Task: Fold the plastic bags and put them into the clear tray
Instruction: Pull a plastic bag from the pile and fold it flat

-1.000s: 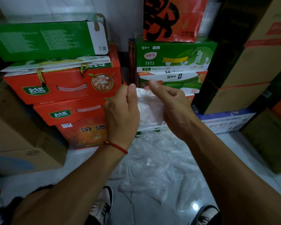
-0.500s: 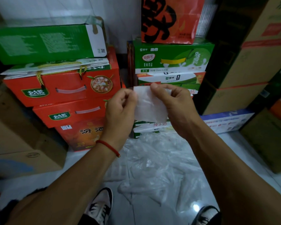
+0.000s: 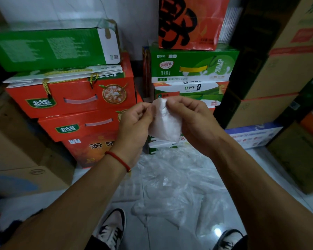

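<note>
Up front, both hands (image 3: 167,121) pinch a folded bag's (image 3: 165,126) top edge.

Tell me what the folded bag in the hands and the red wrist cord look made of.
Folded bag: thin plastic film, milky and translucent, softly creased, pinched by both hands. Wrist cord on the left wrist: apparently braided string, matte red, with a small gold bead; the weave is too small to confirm.

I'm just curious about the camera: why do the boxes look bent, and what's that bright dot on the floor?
Head view: the wide-angle lens bows the stacked red cardboard boxes and brown cartons at the edges; the bright dot is lamp glare on the glossy floor; the folded white plastic bag looks slightly soft; the right corner is dim.
</note>
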`<state>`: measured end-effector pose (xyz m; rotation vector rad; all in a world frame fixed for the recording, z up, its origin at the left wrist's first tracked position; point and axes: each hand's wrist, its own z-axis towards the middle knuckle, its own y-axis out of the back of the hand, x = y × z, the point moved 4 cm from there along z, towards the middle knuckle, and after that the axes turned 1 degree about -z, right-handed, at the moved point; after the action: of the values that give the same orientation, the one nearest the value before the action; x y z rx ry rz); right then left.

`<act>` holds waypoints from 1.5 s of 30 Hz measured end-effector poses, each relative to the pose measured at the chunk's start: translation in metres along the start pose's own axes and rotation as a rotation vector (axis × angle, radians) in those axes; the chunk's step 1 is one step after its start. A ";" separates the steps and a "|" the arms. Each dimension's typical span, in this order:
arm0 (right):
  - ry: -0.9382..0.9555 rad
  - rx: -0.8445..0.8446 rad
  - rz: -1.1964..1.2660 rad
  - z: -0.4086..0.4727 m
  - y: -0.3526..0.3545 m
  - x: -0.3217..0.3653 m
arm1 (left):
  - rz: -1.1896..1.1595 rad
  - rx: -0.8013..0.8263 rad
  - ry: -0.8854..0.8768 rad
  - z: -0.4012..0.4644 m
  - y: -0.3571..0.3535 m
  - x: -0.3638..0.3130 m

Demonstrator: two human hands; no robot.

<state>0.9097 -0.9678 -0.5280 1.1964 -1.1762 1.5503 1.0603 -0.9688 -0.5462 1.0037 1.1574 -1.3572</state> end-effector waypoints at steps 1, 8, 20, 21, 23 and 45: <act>-0.003 0.014 -0.001 -0.001 0.000 0.001 | -0.041 -0.004 0.022 0.001 0.000 0.001; 0.023 -0.074 -0.084 -0.004 0.014 0.005 | -0.142 -0.051 0.055 0.006 0.007 0.003; 0.140 -0.063 -0.185 -0.008 0.010 0.015 | 0.009 0.156 -0.060 -0.002 -0.004 -0.006; 0.150 -0.054 -0.188 -0.009 0.010 0.016 | 0.021 0.170 -0.070 -0.003 -0.005 -0.007; 0.162 -0.036 -0.201 -0.010 0.008 0.018 | 0.039 0.184 -0.095 -0.004 -0.005 -0.010; 0.139 -0.067 -0.075 -0.009 0.005 0.016 | -0.380 0.284 0.299 -0.016 -0.020 -0.011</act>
<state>0.9002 -0.9591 -0.5141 1.0597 -1.0720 1.5011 1.0416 -0.9514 -0.5358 1.2661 1.4600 -1.7499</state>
